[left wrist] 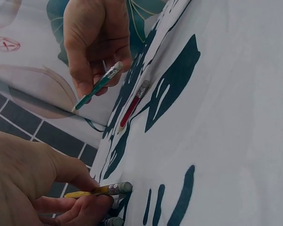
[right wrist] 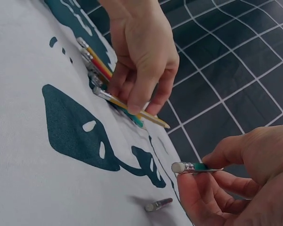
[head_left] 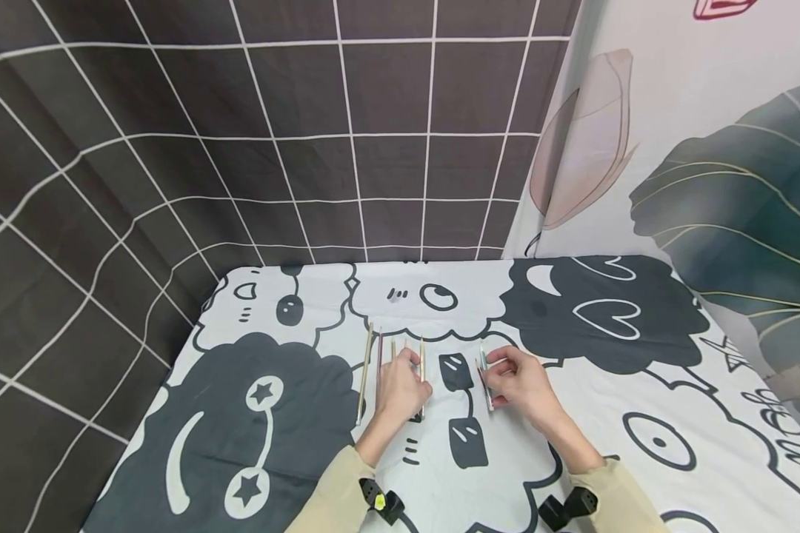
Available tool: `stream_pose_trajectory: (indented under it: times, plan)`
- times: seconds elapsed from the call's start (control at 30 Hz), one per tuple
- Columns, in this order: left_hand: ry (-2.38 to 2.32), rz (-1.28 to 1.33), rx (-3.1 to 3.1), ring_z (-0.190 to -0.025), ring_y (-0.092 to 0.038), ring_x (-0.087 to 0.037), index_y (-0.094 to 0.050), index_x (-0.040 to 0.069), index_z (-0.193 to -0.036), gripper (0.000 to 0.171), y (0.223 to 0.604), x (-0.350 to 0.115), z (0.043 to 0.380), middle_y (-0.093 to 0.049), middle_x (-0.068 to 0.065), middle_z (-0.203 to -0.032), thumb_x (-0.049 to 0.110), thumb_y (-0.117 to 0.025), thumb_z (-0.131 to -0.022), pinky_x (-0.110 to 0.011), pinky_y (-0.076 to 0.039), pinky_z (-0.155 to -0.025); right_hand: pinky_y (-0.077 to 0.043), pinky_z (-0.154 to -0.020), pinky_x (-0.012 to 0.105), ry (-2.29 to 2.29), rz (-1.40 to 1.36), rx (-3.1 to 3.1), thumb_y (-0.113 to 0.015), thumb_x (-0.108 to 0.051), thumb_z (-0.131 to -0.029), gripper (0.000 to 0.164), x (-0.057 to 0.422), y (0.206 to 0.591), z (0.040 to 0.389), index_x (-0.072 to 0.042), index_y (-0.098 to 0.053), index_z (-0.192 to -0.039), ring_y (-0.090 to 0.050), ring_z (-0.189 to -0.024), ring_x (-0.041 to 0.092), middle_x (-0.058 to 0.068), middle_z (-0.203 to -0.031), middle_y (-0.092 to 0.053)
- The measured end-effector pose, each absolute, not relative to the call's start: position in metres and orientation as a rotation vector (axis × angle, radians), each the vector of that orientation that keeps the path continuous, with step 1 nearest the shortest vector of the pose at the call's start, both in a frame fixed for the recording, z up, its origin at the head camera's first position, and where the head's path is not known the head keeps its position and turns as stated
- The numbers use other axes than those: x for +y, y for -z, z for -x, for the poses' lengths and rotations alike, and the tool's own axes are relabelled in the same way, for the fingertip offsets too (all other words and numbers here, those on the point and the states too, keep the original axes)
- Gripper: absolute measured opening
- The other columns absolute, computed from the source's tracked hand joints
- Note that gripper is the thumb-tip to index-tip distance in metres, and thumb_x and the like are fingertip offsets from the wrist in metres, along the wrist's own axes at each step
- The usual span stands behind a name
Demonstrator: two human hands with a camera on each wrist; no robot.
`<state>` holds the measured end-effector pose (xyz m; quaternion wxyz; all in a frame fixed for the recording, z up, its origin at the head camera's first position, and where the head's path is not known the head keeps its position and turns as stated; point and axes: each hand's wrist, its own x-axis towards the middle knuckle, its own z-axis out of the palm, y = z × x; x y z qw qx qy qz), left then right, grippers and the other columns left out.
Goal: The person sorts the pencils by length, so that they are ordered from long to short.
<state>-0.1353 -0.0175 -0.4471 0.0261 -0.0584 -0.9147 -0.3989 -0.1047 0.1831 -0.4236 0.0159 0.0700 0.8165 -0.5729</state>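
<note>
My left hand point(head_left: 400, 386) pinches a yellow pencil point(left wrist: 100, 190) between thumb and fingers, its eraser end low over the patterned cloth. Under and beside that hand lie several other pencils in a rough row, one of them a gold-looking pencil point(head_left: 364, 376) at the far left; the hand hides part of the row. To the right, my right hand point(head_left: 523, 383) holds a green pencil point(left wrist: 99, 87) with its fingertips, raised off the cloth in the left wrist view. A red pencil point(left wrist: 133, 106) lies on the cloth close to the right hand, apart from the row.
The black-and-white cartoon cloth point(head_left: 613, 414) covers the surface. A dark grid-patterned curtain point(head_left: 293, 96) stands behind and at the left. A pale leaf-print curtain point(head_left: 667, 96) hangs at the right.
</note>
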Motion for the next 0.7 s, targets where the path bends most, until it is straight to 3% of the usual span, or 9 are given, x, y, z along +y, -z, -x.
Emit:
stream_pose_trajectory:
  times: [0.27,0.43,0.53,0.7]
  plan:
    - [1.166,0.196,-2.833,-0.051,-0.051,-0.016,-0.065,-0.005,-0.098,0.034,0.4478,-0.0164,0.1348,-0.052,0.002,-0.055,-0.007,-0.071,-0.065,-0.031,-0.044,-0.049,-0.056,-0.052,0.033,1.728,-0.227,2.586,-0.065,0.008,-0.083,0.022,0.1771,0.4250,0.1055,0.007,-0.061,-0.105,-0.063,-0.059,0.017,0.011,-0.082,-0.062]
    - [1.093,0.192,-2.850,-0.059,-0.057,-0.023,-0.066,-0.005,-0.094,0.031,0.4480,-0.0159,0.1337,-0.058,-0.006,-0.062,-0.006,-0.073,-0.064,-0.037,-0.049,-0.056,-0.056,-0.052,0.033,1.718,-0.223,2.594,-0.064,0.008,-0.083,0.022,0.1748,0.4254,0.1053,0.006,-0.062,-0.104,-0.063,-0.059,0.018,0.010,-0.081,-0.062]
    - [1.074,0.214,-2.857,-0.056,-0.056,-0.022,-0.061,-0.001,-0.081,0.020,0.4481,-0.0149,0.1343,-0.055,-0.007,-0.060,-0.008,-0.070,-0.065,-0.034,-0.047,-0.051,-0.056,-0.052,0.033,1.715,-0.216,2.595,-0.065,0.009,-0.083,0.022,0.1740,0.4255,0.1054,0.006,-0.062,-0.104,-0.064,-0.059,0.020,0.010,-0.080,-0.062]
    - [1.019,0.253,-2.868,-0.046,-0.051,-0.018,-0.055,0.003,-0.073,0.019,0.4473,-0.0123,0.1344,-0.048,-0.004,-0.052,-0.012,-0.065,-0.066,-0.027,-0.040,-0.039,-0.056,-0.051,0.033,1.702,-0.211,2.601,-0.067,0.008,-0.083,0.021,0.1729,0.4273,0.1069,0.005,-0.063,-0.102,-0.063,-0.056,0.018,0.009,-0.079,-0.061]
